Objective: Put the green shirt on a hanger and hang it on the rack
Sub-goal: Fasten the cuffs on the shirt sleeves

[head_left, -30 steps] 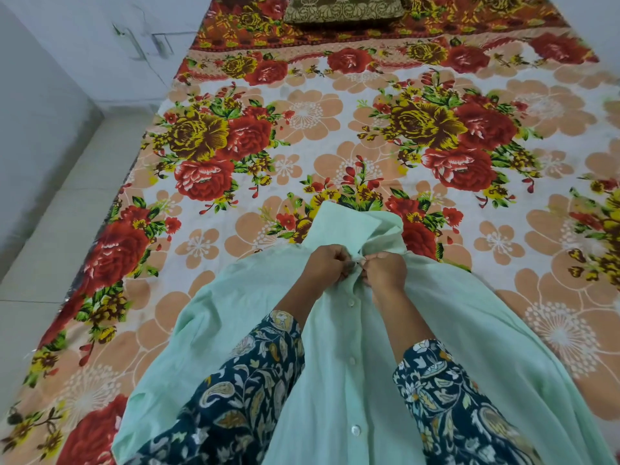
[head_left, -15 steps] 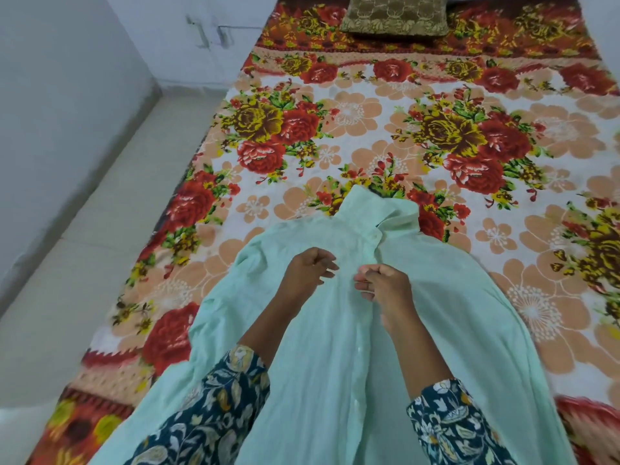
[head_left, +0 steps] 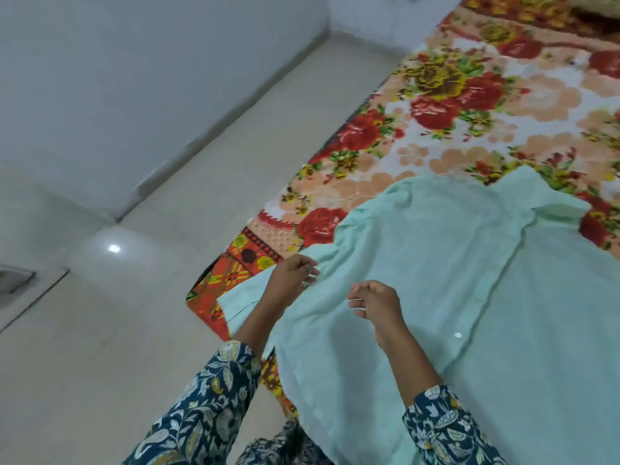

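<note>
We saw our left hand with loosely curled fingers, their tips at the edge of the green shirt near the bed's left edge; whether they pinched cloth we could not tell. Our right hand hovered over the shirt front, its fingers half curled and holding nothing. The shirt lay flat and buttoned on the floral bedsheet at the bed's near left corner, its long axis running from near us up toward its collar, which pointed toward the bed's far end.
</note>
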